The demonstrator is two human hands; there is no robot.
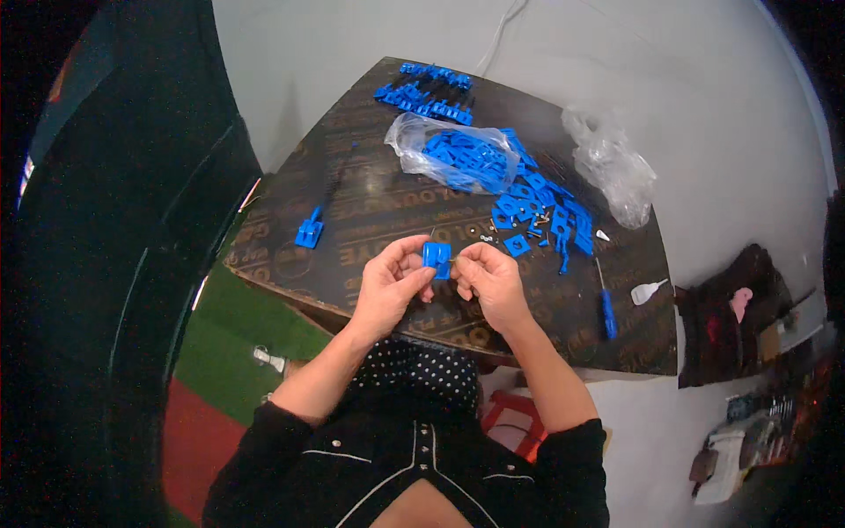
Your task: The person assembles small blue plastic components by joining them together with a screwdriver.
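1. A small blue plastic piece (pixel 309 231) lies alone on the left part of the dark table (pixel 370 202), well apart from the hands.
2. The left hand (pixel 387 283) is raised over the near edge of the table, its thumb and fingertips closed on the left side of a small blue plastic part (pixel 437 258).
3. That blue part sits between the two hands, just above the near middle of the table, gripped from both sides.
4. The right hand (pixel 491 280) pinches the right side of the same part, its fingers curled inward; what else the fingertips hold there is too small to tell.
5. At the far edge, a row of blue parts (pixel 427 91) lies in a cluster.
6. Nearer, a clear plastic bag (pixel 447 148) lies open, with blue parts inside it.
7. To the right of that bag, a loose heap of blue pieces (pixel 539 211) spreads across the table, with a few small screws (pixel 486 236) just beside it.
8. A second clear bag (pixel 612 167), crumpled, lies at the far right.
9. A blue-handled screwdriver (pixel 607 308) lies near the right edge, with a small white bottle (pixel 649 291) just beside it.
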